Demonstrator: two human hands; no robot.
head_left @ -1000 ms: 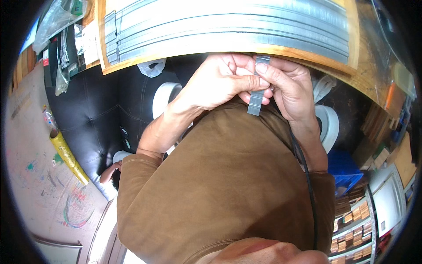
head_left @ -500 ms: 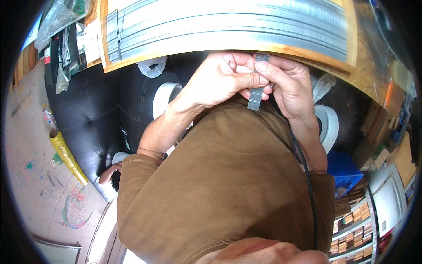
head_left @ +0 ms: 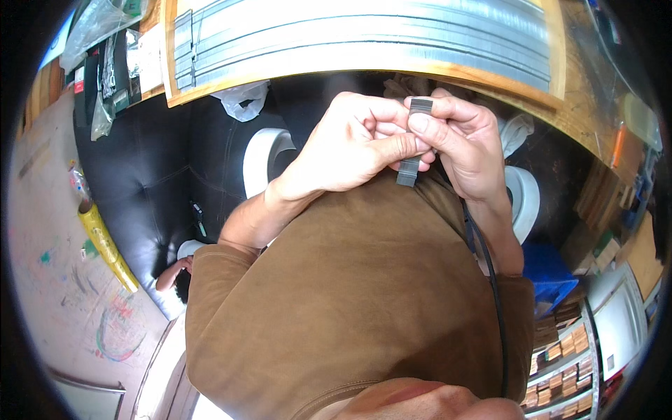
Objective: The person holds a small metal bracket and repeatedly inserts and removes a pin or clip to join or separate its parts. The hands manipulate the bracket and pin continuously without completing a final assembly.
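Where the two hands meet: a short grey segmented strip [head_left: 408, 171], pinched between thumbs and fingers, its middle hidden.
Left hand [head_left: 353, 143]: closed in a pinch, thumb laid across the strip's middle, fingers curled behind.
Right hand [head_left: 467, 154]: closed in a pinch on the upper part, thumb on the near face, index finger beside the top end.
Strip's bearing: rightward of the left palm, leftward of the right palm; both hands in contact, neither clearly nearer.
Strip's long axis: roughly from torso toward table, far end leaning slightly right; both ends visible beyond the thumbs.
Brown shirt [head_left: 357, 294]: just below the strip's lower end; any contact between them cannot be told.
Wood-framed tray [head_left: 556, 56]: beyond the hands, near edge just past the fingertips, holding rows of grey strips [head_left: 364, 56].
White chair arms: one left [head_left: 260, 161], one right [head_left: 523, 203].
White plastic bag [head_left: 241, 101]: under the tray's left part.
Blue crate [head_left: 549, 273]: right side, past the right forearm.
Yellow roll [head_left: 108, 248]: far left, well apart from the hands.
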